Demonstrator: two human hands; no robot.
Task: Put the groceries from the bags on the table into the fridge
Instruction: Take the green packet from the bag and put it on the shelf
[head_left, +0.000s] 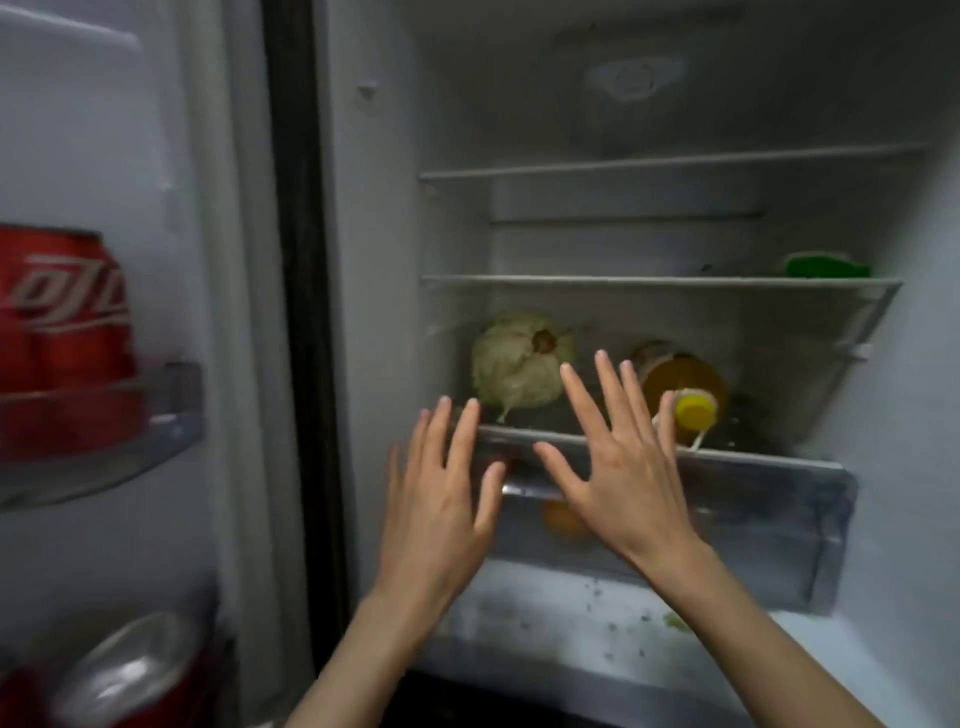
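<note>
Far to the left of both hands, the open fridge door (171, 156) carried a red cola can (62, 332) standing in an upper door bin (130, 436). Below it, a second can (124, 670) sat in a lower bin, its silver top facing the camera.

The left hand (441, 519) was raised in front of the fridge (374, 260) interior, palm away from the camera. Its fingers (462, 431) were straight and spread, and held nothing. The fingertips reached the front edge of the lowest glass shelf (753, 456); contact could not be confirmed.

A pale green cabbage (514, 358) rested on that shelf, just above and between the two hands, stem end facing outward.

The right hand (628, 478) was likewise raised with its fingers (587, 400) straight, spread and holding nothing. It overlapped the shelf edge and the clear crisper drawer (779, 519) beneath it. An orange item (563, 519) showed dimly through the drawer front, just left of the right palm.

Just right of the right fingertips, an amber bottle (685, 379) with a yellow cap (694, 410) lay on its side on the same shelf as the cabbage, cap toward the camera.

Above and further right, a green object (826, 266) lay on the middle shelf (660, 282); its type could not be determined. Small debris specks marked the white ledge (597, 613) below the drawer.
</note>
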